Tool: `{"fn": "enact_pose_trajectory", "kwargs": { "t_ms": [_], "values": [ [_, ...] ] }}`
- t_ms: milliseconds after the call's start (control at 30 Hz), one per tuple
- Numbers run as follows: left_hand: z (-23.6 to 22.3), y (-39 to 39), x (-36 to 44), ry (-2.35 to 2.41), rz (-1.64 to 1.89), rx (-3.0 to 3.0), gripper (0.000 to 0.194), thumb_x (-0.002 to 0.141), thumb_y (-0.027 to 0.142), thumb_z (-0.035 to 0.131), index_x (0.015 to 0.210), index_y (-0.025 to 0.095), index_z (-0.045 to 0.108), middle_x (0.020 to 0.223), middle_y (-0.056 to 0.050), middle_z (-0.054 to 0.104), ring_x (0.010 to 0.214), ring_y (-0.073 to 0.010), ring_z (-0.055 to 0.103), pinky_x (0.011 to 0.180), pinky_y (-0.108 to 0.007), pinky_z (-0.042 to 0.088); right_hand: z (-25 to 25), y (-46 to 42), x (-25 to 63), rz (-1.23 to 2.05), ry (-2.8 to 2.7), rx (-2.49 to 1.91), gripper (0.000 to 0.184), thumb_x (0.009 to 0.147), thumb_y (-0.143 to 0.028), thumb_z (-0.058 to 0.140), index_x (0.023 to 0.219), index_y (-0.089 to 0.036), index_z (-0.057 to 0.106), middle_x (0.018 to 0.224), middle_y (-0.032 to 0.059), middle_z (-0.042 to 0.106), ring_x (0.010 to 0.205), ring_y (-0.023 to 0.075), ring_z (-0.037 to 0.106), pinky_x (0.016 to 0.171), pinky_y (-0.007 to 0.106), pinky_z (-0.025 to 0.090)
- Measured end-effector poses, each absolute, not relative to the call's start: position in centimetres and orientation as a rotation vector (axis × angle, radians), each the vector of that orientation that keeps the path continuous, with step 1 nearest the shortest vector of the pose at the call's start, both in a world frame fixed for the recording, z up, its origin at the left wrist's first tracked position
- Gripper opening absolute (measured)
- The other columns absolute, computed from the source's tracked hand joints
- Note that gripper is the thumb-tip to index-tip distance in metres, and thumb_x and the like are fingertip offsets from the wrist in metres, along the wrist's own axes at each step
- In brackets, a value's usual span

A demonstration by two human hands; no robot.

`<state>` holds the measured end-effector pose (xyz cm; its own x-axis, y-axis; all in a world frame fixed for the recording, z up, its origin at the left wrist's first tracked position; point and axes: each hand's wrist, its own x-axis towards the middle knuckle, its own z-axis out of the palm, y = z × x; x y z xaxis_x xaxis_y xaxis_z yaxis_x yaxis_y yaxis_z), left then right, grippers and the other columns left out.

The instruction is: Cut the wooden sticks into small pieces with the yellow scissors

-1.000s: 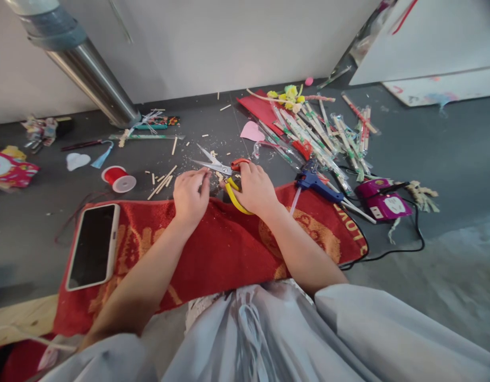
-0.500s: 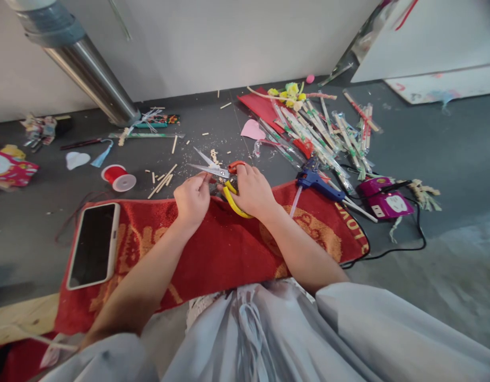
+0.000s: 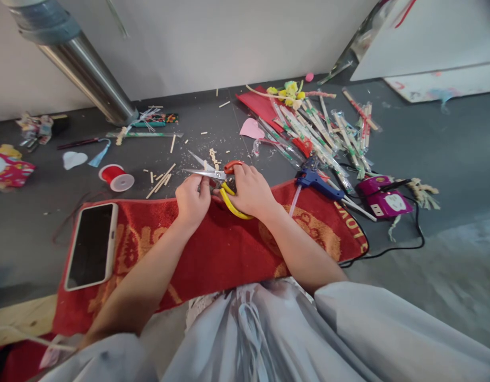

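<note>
My right hand [image 3: 251, 192] grips scissors [image 3: 217, 178] with a red and a yellow handle loop, their blades parted and pointing left over the grey floor. My left hand [image 3: 192, 200] is closed in a pinch right at the blades, holding something small I cannot make out. Both hands hover at the far edge of a red towel [image 3: 213, 249] spread across my lap. Short wooden stick pieces [image 3: 161, 180] and sawdust lie just beyond the hands.
A phone [image 3: 92, 245] lies on the towel's left end. A red thread spool [image 3: 117, 177], a blue glue gun [image 3: 316, 182], a purple power strip [image 3: 382, 201] with black cable, and several wrapped chopsticks [image 3: 320, 132] litter the floor. A metal pipe [image 3: 76, 69] rises at back left.
The scissor blades have narrowed a little and both hands shifted slightly; the view tipped a bit. Otherwise things lie as before.
</note>
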<state>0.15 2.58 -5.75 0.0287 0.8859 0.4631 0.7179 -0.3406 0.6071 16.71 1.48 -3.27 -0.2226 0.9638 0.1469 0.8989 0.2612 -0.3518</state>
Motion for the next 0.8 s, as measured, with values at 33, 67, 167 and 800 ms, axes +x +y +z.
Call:
{"fn": "enact_pose_trajectory", "kwargs": {
  "t_ms": [33, 67, 167, 800],
  "values": [
    [-5.81, 2.68, 0.05, 1.672, 1.219, 2.116, 0.027, 0.091, 0.031, 0.045, 0.077, 0.017, 0.063, 0.072, -0.004, 0.068, 0.067, -0.0148, 0.061, 0.063, -0.025, 0.043, -3.25, 1.49, 16.74, 0.290, -2.204, -1.701, 0.072, 0.087, -0.070, 0.042, 0.119, -0.007, 0.055, 0.118, 0.0216, 0.062, 0.106, 0.0351, 0.058, 0.093, 0.046, 0.045],
    [-5.86, 2.75, -0.02, 1.674, 1.228, 2.136, 0.026, 0.091, 0.031, 0.045, 0.076, 0.017, 0.062, 0.072, -0.004, 0.067, 0.066, -0.0145, 0.060, 0.063, -0.025, 0.042, -3.27, 1.51, 16.77, 0.305, -2.198, -1.692, 0.073, 0.087, -0.071, 0.042, 0.120, -0.007, 0.055, 0.118, 0.0212, 0.062, 0.107, 0.0351, 0.058, 0.094, 0.045, 0.045],
    [-5.92, 2.83, -0.11, 1.684, 1.222, 2.188, 0.026, 0.091, 0.030, 0.044, 0.075, 0.017, 0.060, 0.068, -0.002, 0.063, 0.063, -0.0138, 0.057, 0.061, -0.026, 0.039, -3.38, 1.60, 16.86, 0.314, -2.165, -1.665, 0.072, 0.087, -0.071, 0.041, 0.120, -0.008, 0.055, 0.117, 0.0208, 0.063, 0.107, 0.0349, 0.059, 0.094, 0.046, 0.045],
    [-5.97, 3.03, -0.59, 1.645, 1.081, 2.361, 0.024, 0.088, 0.016, 0.039, 0.075, 0.020, 0.059, 0.077, -0.005, 0.068, 0.083, -0.0202, 0.064, 0.072, -0.030, 0.047, -2.81, 1.69, 17.30, 0.321, -2.184, -1.683, 0.074, 0.087, -0.070, 0.045, 0.122, -0.005, 0.056, 0.117, 0.0213, 0.064, 0.108, 0.0350, 0.060, 0.097, 0.046, 0.044]
  ]
}}
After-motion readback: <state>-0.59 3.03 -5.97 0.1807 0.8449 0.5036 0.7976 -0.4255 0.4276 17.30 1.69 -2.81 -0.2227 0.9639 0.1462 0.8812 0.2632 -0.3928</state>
